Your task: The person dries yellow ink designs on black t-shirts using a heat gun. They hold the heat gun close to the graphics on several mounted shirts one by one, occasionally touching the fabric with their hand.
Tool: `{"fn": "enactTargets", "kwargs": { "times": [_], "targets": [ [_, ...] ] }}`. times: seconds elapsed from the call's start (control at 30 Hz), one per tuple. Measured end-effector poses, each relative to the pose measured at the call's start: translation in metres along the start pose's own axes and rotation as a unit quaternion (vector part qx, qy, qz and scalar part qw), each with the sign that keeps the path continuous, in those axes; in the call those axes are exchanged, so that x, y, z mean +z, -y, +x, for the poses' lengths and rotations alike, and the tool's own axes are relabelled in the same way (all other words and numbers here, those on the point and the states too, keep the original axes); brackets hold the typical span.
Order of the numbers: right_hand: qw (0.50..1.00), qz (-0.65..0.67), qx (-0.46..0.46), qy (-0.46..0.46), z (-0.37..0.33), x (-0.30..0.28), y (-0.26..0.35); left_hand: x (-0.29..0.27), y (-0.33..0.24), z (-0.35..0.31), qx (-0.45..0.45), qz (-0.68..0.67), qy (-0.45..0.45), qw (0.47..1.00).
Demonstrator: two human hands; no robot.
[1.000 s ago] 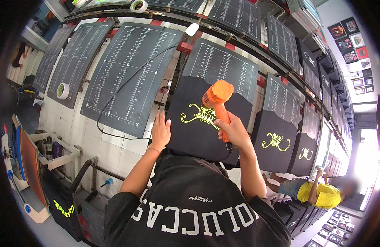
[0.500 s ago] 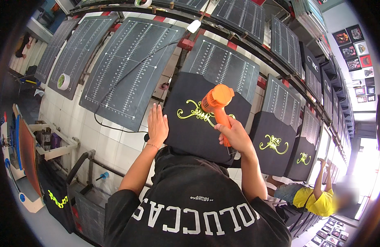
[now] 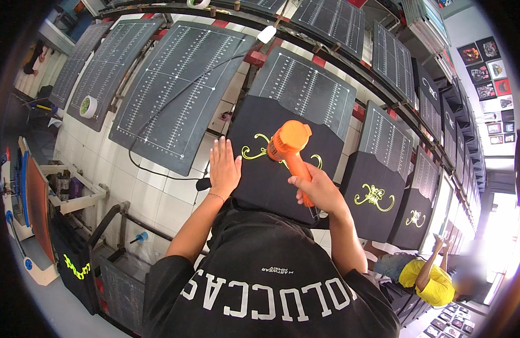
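Observation:
My right hand (image 3: 320, 190) is wrapped round the handle of an orange hair dryer (image 3: 294, 137). The dryer is held above a black shirt (image 3: 260, 183) stretched over a printing board (image 3: 302, 84), its head hiding the middle of a neon-yellow curled print (image 3: 253, 150). At the shirt's left edge lies my left hand (image 3: 225, 168), fingers stretched out and holding nothing. Whether its fingertips press on the cloth I cannot tell.
Left of me are bare dark boards (image 3: 175, 90) marked with white scales, a black cable (image 3: 158, 115) across one. A tape roll (image 3: 88, 107) sits further left. Another printed black shirt (image 3: 372, 194) is at right. Beyond it stands a person in yellow (image 3: 429, 276).
The hair dryer has shifted a little left and toward me over the print. My left hand has slid slightly right, closer against the shirt's edge.

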State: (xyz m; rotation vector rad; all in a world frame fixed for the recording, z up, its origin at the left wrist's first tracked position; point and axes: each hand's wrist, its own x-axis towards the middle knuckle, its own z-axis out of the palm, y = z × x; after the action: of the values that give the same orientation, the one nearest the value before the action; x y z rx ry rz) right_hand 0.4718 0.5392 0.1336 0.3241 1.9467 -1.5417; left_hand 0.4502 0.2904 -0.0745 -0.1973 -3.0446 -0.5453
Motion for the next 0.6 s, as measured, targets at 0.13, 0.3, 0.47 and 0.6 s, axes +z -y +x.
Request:
{"fn": "enactTargets", "kwargs": {
  "times": [0.13,0.3,0.47,0.6],
  "targets": [
    [0.998,0.011,-0.038,-0.055,0.010,0.005,-0.004,0.000,-0.009,0.000,0.013,-0.004,0.023,1.000],
    [1.000,0.007,0.017,-0.008,-0.003,0.003,0.002,0.003,-0.013,0.000,0.019,0.000,0.030,0.999],
    [0.999,0.009,-0.003,-0.036,-0.006,-0.003,-0.007,0.003,-0.017,-0.001,0.029,0.000,0.030,0.999],
    [0.999,-0.005,0.007,-0.046,-0.008,-0.004,-0.008,0.004,-0.020,-0.001,0.039,-0.011,0.038,0.998]
  ]
}}
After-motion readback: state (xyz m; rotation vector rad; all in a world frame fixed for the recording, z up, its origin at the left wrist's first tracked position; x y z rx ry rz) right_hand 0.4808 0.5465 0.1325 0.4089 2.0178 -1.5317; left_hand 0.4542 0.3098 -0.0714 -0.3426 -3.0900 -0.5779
